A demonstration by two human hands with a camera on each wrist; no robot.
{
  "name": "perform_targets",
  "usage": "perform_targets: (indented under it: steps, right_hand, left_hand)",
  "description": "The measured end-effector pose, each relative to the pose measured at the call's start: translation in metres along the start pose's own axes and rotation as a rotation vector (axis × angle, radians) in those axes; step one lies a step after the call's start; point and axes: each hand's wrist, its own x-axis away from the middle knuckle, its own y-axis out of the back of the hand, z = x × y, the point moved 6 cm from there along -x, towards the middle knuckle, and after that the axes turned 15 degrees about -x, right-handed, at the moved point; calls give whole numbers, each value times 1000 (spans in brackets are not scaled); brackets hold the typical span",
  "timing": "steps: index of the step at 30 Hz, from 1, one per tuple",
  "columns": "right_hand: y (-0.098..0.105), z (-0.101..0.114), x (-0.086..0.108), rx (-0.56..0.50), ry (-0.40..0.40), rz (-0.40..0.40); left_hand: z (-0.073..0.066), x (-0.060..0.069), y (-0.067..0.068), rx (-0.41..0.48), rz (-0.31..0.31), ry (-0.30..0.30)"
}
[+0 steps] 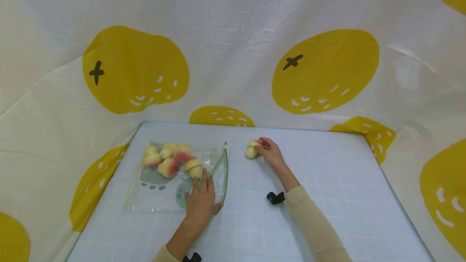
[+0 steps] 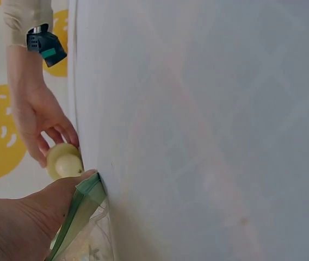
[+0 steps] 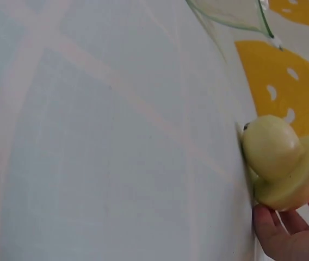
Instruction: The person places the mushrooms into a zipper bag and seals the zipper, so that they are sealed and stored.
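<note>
A clear zip bag [image 1: 164, 197] with a green zip edge lies on the table's left side. Several toy mushrooms [image 1: 168, 167], pale yellow with reddish caps, are inside it. My left hand [image 1: 201, 203] rests on the bag near its mouth, fingers straight and spread, thumb against the green edge [image 2: 91, 187]. The zip stands parted near that hand. Right of the bag, my right hand [image 1: 270, 153] grips another toy mushroom [image 1: 252, 149] by its cap. In the right wrist view, the fingers curl around the cap, with the pale rounded stem [image 3: 271, 147] facing the camera.
A light blue checked table [image 1: 327, 197] carries everything. Behind it hangs a white cloth [image 1: 233, 51] printed with yellow fruit. Dark wrist cameras [image 1: 275, 198] sit at both wrists.
</note>
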Motion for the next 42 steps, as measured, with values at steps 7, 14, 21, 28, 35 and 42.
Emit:
perform_targets:
  steps: [7,14,21,28,35,42]
  right_hand:
    - [1,-2,0,-22,-22,-26]
    - [0,-2,3,-55,-39,-55]
    - [-15,4,20,-112,-16,-6]
    - [-39,38,55,-103,6,62]
    - [-53,5,46,-122,30,116]
    - [-74,-2,56,-86,61,161]
  left_hand:
    - [0,0,1,1,-2,3]
    - [0,0,0,-8,-1,2]
    - [0,0,0,-7,-2,4]
    - [0,0,1,-7,-5,3]
    - [0,0,2,0,6,2]
    - [0,-2,-2,14,45,12]
